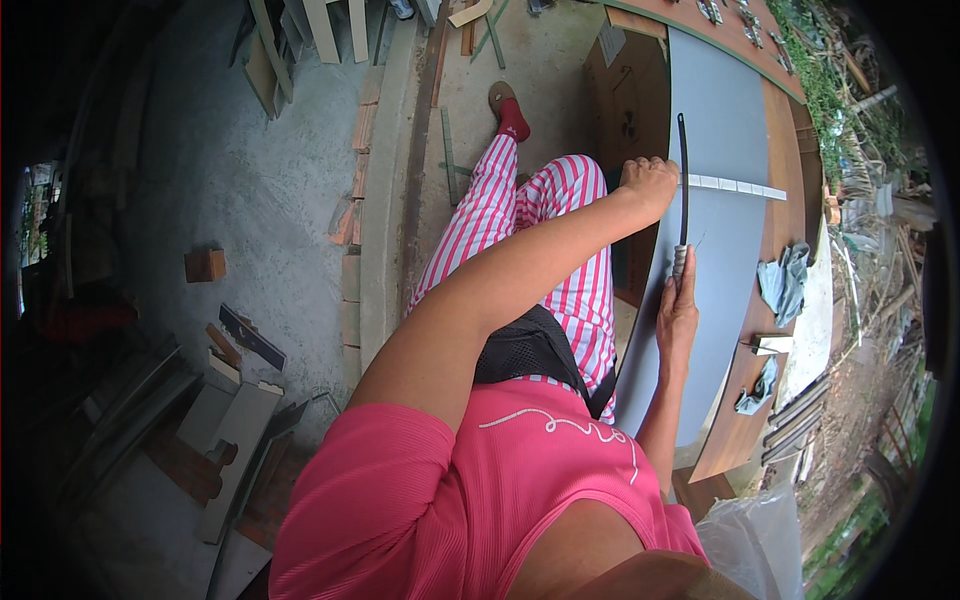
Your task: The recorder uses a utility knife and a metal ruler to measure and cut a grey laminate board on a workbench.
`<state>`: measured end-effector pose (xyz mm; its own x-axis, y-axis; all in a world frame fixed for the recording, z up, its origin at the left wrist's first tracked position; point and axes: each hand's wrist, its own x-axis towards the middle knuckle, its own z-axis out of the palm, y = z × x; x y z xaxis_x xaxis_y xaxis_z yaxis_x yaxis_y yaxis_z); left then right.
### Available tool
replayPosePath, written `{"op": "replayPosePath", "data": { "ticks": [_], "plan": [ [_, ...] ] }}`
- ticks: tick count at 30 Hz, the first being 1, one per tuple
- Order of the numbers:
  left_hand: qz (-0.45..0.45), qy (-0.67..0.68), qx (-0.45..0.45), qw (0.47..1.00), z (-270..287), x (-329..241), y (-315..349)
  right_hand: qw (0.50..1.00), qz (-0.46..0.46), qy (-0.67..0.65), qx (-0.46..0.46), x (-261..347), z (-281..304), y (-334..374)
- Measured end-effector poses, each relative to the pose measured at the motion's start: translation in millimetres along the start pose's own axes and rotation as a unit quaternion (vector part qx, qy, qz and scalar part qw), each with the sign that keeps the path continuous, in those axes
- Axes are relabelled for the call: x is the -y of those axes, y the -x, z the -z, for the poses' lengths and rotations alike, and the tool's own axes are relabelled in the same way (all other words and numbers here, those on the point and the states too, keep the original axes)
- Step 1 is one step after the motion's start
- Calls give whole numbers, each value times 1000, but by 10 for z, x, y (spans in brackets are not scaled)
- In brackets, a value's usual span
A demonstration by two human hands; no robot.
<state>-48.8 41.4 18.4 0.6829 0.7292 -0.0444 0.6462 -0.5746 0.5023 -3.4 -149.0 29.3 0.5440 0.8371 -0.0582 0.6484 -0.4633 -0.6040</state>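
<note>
Close on pink shirt (500, 480) with white lettering (575, 430), gripping white strip (735, 187) in clenched left hand (650, 185), thin black tool (684, 190) in curled right hand (678, 310)!

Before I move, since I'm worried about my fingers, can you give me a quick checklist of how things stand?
1. Right hand on the tool: ok, it holds the pale handle of the long black tool.
2. Left hand on the white strip: ok, it is closed at the strip's left end.
3. Left fingers well away from the tool: not ok, they look very close to its black shaft.
4. Strip lying flat on the grey panel: cannot tell; it extends across it.
5. Larger grey-blue cloth apart from the strip: ok.
</note>
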Motion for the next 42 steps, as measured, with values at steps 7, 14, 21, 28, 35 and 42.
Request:
{"op": "replayPosePath", "data": {
  "ticks": [7,14,21,28,35,42],
  "plan": [
    [1,-3,-6,1000,-5,-12,20,1000,-5,-18,3,268,-34,-381],
    [1,8,-6,1000,-15,-6,44,999,30,-17,-14,238,-47,-361],
    [2,4,3,1000,6,9,12,1000,18,-15,-7,128,8,1],
    [2,3,1,1000,5,-18,25,999,24,-25,-18,246,-74,-417],
    [3,5,10,1000,-6,-13,48,999,31,-15,-25,276,-74,-396],
    [5,9,16,1000,13,-8,24,996,-73,-39,38,203,48,5]
  ]
}}
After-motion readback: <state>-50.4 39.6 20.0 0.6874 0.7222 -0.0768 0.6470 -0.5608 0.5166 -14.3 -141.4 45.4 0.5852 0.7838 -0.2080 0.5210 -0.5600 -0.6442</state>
